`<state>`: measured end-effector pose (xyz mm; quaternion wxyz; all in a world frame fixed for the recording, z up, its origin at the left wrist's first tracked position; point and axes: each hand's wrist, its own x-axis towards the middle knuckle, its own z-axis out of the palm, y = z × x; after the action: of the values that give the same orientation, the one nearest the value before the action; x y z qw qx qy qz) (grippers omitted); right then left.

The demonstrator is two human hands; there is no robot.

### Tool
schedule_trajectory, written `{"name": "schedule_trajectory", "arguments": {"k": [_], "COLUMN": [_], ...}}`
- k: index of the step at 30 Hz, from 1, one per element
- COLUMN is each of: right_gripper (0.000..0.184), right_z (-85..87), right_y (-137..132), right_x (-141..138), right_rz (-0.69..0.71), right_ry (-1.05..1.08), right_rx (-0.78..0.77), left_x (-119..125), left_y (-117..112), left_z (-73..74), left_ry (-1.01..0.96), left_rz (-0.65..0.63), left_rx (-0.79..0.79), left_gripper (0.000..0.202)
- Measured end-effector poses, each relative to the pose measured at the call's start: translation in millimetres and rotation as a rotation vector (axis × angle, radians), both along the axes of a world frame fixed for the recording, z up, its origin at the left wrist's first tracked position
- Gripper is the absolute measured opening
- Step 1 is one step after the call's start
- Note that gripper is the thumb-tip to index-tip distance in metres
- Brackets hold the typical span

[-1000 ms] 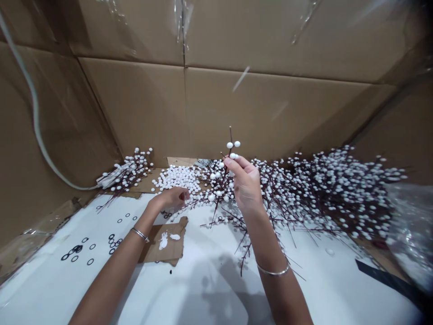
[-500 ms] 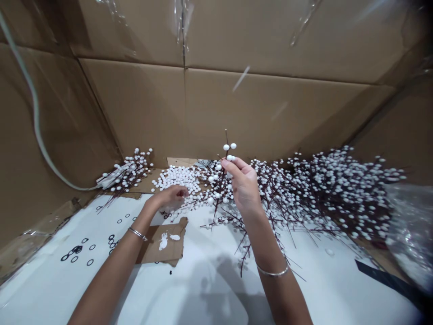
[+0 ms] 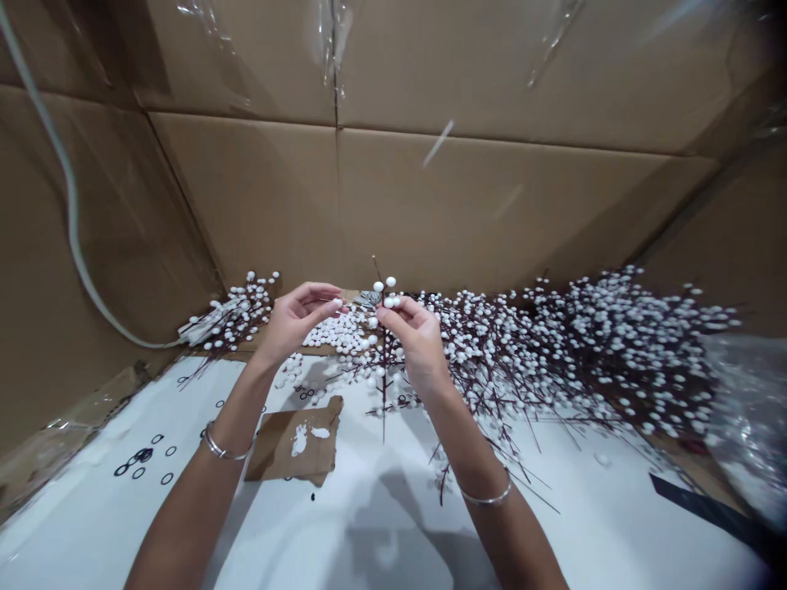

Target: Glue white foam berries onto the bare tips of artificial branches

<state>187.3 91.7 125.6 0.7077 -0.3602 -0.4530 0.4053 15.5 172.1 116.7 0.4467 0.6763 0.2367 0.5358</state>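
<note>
Upright between the thumb and fingers of my right hand [image 3: 419, 340] is a thin brown berry stem [image 3: 384, 381]. White berries sit along it, and its tip rises bare above my fingers. To the left, my left hand [image 3: 301, 318] pinches one small white berry [image 3: 337, 303] between thumb and fingertips, apart from the stem. Behind and below the hands lies a heap of loose white berries [image 3: 344, 336]. A piece of cardboard [image 3: 264, 447] with white smears, which look like glue, rests on the white table [image 3: 369, 467] below my left hand.
A large pile of white-berried stems [image 3: 590, 344] spreads over the right side. A smaller bunch [image 3: 237, 315] lies at the back left, by a pale cable [image 3: 70, 197]. Black rings [image 3: 144, 455] are scattered at left. Cardboard walls [image 3: 430, 205] enclose the back; clear plastic [image 3: 743, 418] is at right.
My left hand has risen from the berry heap and now pinches a berry near the stem. My right hand has shifted left and slightly down with the stem.
</note>
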Motion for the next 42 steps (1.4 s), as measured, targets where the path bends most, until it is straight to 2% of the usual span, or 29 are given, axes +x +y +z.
{"name": "schedule_trajectory", "arguments": {"k": [5,9,13,23,32,37,42], "right_gripper": [0.018,0.017,0.010,0.007,0.008,0.009,0.013], "right_z": [-4.1,-7.7,-7.5,-7.6,-7.8,-6.4,-6.1], "right_y": [-2.0,-3.3,-6.7,-7.1,-7.2,-9.4,-12.3], "right_x": [-8.7,-15.0,-18.0,-16.6,-15.4,-16.8,-20.3], "right_rz": [0.042,-0.011,-0.040,-0.092,-0.118,-0.136,-0.214], "right_ry": [-0.068,-0.127,-0.153,-0.137,-0.157,-0.157,-0.174], "right_rx": [0.027,0.094,0.165,0.225,0.219,0.182,0.156], "left_x": [10.0,18.4,25.7,32.6,33.5,32.2,34.1], "left_y": [-13.2,-19.9,-25.8,-36.9,-36.4,-37.4,-41.0], "left_z": [7.0,7.2,5.6,6.7,5.4,6.4,7.1], "left_ry": [-0.126,-0.281,-0.352,-0.375,-0.374,-0.323,-0.302], "left_rz": [0.020,-0.039,-0.077,-0.110,-0.121,-0.072,-0.019], "left_rx": [0.010,-0.075,-0.152,-0.207,-0.198,-0.160,-0.132], "left_gripper": [0.018,0.016,0.016,0.019,0.017,0.020,0.023]}}
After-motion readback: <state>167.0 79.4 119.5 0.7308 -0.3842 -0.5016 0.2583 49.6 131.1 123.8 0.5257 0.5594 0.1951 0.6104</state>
